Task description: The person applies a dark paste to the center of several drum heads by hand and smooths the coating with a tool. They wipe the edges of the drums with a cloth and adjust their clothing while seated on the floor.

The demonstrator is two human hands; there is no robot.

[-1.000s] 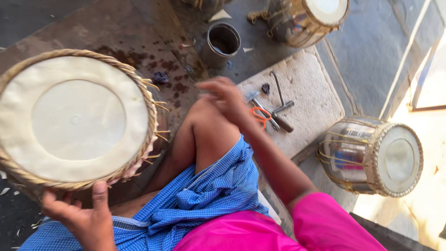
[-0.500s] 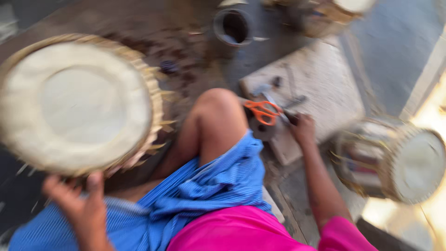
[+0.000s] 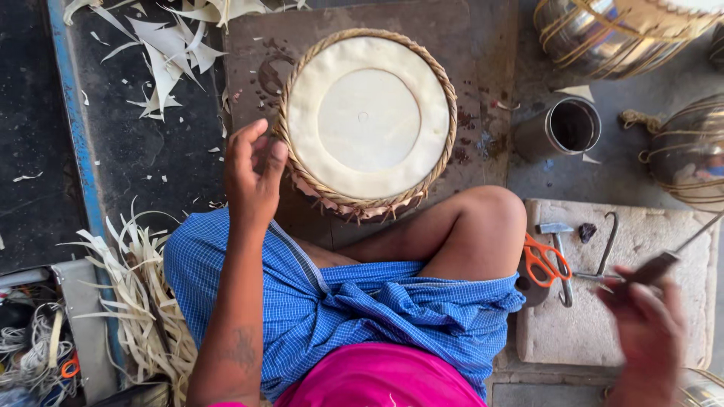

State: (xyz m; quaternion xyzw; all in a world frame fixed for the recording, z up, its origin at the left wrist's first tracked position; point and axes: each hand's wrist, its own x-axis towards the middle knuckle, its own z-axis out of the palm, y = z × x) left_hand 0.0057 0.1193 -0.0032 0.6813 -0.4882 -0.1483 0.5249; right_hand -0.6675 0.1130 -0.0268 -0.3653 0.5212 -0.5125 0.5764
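Now my left hand (image 3: 253, 177) rests against the rim of the drum head (image 3: 367, 120), fingers loosely curled and touching its braided edge, steadying it on the dark board (image 3: 483, 45) in front of my folded knee. My right hand (image 3: 641, 324) is blurred, but its fingers look pinched around a thin metal tool (image 3: 671, 260) above the stone slab (image 3: 603, 332), where orange scissors (image 3: 544, 260) and a small hammer (image 3: 558, 241) lie. I judge I am fetching a tool; the next move calls for bringing it across to the braid. The skin is pale, round, with a fainter inner circle.
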